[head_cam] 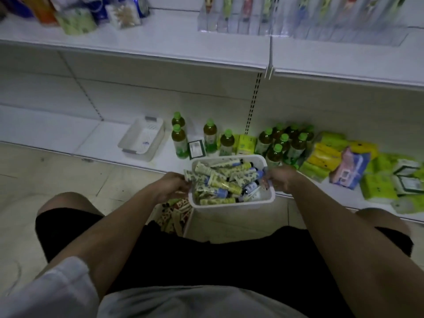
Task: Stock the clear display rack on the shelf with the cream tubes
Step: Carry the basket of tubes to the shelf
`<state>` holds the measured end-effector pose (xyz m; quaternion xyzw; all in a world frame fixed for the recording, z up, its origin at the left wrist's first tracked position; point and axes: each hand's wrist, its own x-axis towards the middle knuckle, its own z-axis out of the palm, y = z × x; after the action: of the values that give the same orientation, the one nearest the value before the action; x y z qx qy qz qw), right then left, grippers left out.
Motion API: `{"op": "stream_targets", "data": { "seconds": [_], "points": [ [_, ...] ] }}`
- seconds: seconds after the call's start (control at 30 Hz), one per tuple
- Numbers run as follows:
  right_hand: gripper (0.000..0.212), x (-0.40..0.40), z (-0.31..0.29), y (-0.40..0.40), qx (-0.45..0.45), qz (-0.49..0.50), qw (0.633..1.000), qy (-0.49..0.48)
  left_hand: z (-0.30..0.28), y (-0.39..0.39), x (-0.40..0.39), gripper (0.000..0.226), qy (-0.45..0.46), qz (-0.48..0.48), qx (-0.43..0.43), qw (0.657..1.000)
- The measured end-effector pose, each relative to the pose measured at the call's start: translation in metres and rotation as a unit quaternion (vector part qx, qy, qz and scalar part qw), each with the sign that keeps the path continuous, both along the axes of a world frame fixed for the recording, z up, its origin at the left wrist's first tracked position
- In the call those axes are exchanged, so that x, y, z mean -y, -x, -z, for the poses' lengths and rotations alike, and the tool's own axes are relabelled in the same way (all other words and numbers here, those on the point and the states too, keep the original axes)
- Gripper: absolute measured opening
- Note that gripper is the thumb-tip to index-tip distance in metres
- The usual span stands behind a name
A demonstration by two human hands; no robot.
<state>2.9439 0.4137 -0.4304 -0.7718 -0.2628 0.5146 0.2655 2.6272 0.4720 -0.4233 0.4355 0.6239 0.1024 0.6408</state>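
Note:
A white plastic basket (231,204) full of cream tubes (226,180), green-patterned and blue ones, hangs in front of me near the bottom shelf's edge. My left hand (174,185) grips its left rim and my right hand (278,177) grips its right rim. The clear display rack (305,21) stands on the upper shelf at the top right, with a few tubes upright in its slots. A second container of patterned tubes (174,216) lies on the floor under the basket, partly hidden by my arm.
Green-capped tea bottles (282,143), an empty white basket (143,138) and yellow-green tissue packs (325,154) crowd the bottom shelf. The upper shelf's white edge (160,58) juts out above. Wrapped goods (75,19) stand at the upper left.

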Motion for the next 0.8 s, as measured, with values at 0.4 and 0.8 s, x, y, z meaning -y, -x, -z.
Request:
{"op": "stream_targets", "data": {
  "seconds": [0.4,0.8],
  "points": [
    [0.010,0.009,0.081,0.011,0.064,0.005,0.997,0.040,0.117,-0.001,0.050,0.033,0.079,-0.030,0.027,0.996],
    [0.029,-0.095,0.252,0.083,0.111,-0.250,0.961,0.045,0.268,-0.042,0.124,0.030,0.320,-0.328,0.051,0.887]
  ]
}}
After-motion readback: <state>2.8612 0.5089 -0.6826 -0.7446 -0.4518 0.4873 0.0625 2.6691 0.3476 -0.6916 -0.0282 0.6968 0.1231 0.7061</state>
